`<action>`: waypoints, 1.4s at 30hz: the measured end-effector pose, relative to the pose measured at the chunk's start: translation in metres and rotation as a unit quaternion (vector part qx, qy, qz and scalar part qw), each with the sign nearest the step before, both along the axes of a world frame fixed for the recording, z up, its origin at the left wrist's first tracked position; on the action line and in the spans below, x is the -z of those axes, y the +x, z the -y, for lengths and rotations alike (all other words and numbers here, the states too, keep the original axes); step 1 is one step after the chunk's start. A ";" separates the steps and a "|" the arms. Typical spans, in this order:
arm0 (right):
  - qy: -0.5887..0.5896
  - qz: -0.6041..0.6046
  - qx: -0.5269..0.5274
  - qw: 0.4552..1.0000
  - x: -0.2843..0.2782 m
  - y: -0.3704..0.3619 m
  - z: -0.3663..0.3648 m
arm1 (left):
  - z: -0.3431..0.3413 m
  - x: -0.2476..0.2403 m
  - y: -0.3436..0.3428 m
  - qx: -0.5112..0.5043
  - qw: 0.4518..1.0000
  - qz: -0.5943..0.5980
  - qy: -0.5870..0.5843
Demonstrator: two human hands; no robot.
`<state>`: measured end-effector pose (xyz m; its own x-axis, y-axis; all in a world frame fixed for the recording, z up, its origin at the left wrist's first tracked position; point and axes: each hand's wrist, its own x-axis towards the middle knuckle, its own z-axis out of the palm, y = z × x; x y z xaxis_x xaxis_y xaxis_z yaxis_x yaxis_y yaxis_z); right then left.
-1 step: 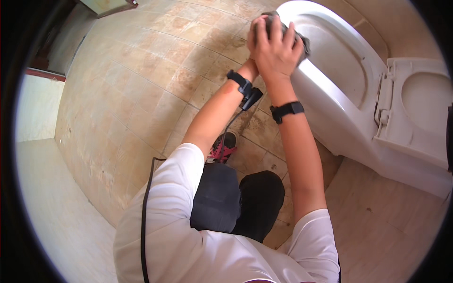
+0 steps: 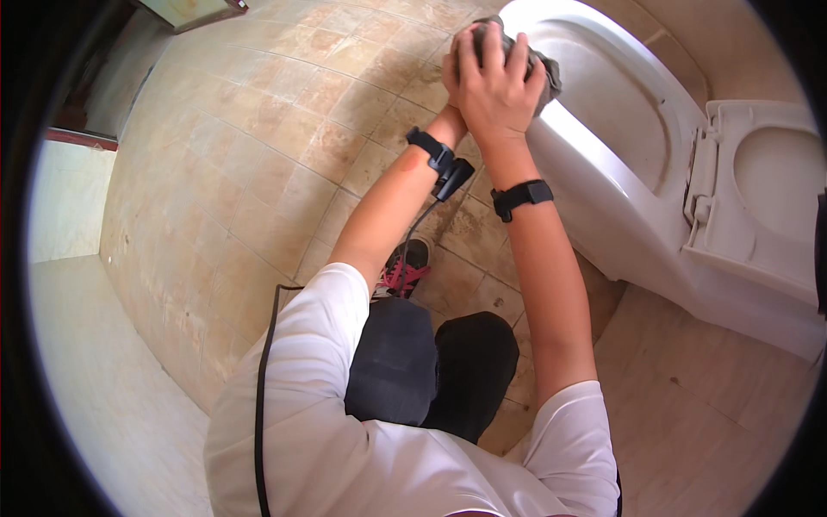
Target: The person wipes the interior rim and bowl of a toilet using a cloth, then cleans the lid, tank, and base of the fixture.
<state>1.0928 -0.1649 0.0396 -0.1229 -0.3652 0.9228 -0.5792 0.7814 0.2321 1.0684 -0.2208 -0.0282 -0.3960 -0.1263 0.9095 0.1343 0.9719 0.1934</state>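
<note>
- Tan tiled floor (image 2: 233, 198) spreads at left.
- Left hand (image 2: 451, 76): partly hidden, near the bundle; I cannot tell its grip.
- Right hand (image 2: 500, 96): fingers spread and bent, grasping the dark gray cloth (image 2: 546, 84), bunched at the outer rim of the white toilet (image 2: 594, 172).
- Toilet seat (image 2: 730, 222): swung open, farthest right.

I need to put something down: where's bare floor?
Bare tiles lie between the left forearm and the pale wall. Crowded: the toilet rim, where left hand and right hand meet at the dark cloth.
</note>
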 end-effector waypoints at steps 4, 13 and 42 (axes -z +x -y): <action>0.065 -0.013 -0.043 0.997 0.012 0.006 -0.016 | -0.011 0.006 0.007 -0.045 0.991 -0.082 0.100; 0.282 -0.097 -0.005 0.954 0.032 0.028 -0.091 | -0.067 0.078 0.020 -0.133 0.973 -0.086 0.168; 0.464 0.062 -0.023 0.883 0.084 0.030 -0.297 | -0.158 0.235 0.058 0.194 0.975 -0.008 -0.111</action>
<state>1.1226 0.1317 -0.0445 -0.1668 -0.9647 0.2038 -0.6717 0.2625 0.6927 1.1263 -0.0627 -0.2636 -0.3602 0.2305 0.9040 0.5017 0.8648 -0.0206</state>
